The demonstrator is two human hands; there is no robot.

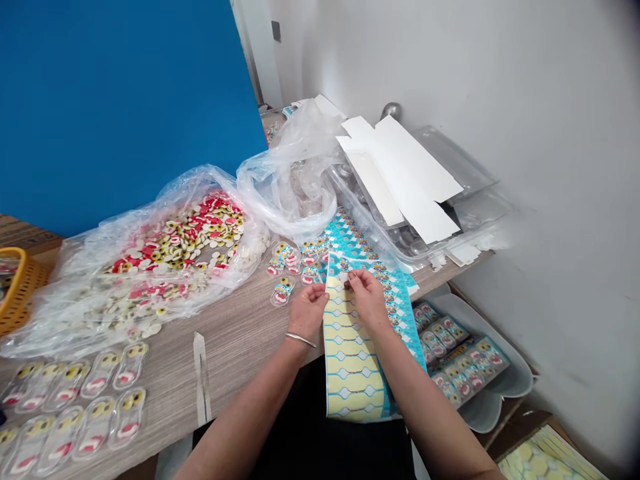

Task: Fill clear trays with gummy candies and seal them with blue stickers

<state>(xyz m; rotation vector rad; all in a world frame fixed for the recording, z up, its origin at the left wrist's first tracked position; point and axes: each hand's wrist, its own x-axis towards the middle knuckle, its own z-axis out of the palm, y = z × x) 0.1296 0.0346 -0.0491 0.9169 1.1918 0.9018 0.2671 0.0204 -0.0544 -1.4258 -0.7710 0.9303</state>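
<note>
A yellow-and-blue sticker sheet (353, 360) hangs over the table's front edge, on top of other blue printed sheets (350, 233). My left hand (309, 310) pinches the left edge of the yellow sheet. My right hand (367, 297) is closed near the sheet's upper part, with its thumb and finger together; whatever is between them is too small to make out. Left of the sheets lie several small clear packs (283, 291) with yellow and red pieces and blue printed parts.
Plastic bags (215, 180) hold many red, white and yellow discs. Rows of clear packs (103, 373) lie front left, beside an orange basket (20, 293). White card (405, 173) rests on clear trays at the back right. A grey bin (515, 360) holds finished-looking packs below.
</note>
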